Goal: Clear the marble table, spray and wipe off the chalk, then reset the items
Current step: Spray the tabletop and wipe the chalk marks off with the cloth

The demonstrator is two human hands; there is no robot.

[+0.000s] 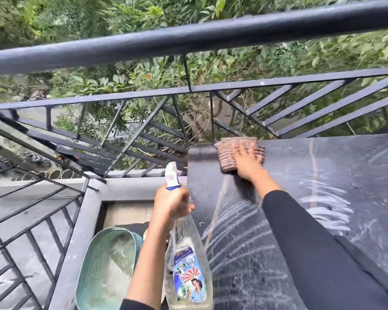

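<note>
Clear plastic spray bottle with a blue label (pixel 188 260), likely light and slick: left hand (pixel 171 203) grips its neck. Right hand (pixel 246 162), fingers spread, presses a soft brown striped cloth (pixel 227 161) on the dark marble surface (pixel 356 157), far corner. White chalk streaks (pixel 233 233) remain.

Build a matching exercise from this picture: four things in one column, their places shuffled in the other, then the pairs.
Things
1. spray bottle
2. cloth
3. basket
4. chalk marks

Places
A. pressed under the right hand at the far corner of the table
B. streaked across the tabletop
C. low down, left of the table
D. gripped by the left hand

Pairs: 1-D, 2-A, 3-C, 4-B
</note>
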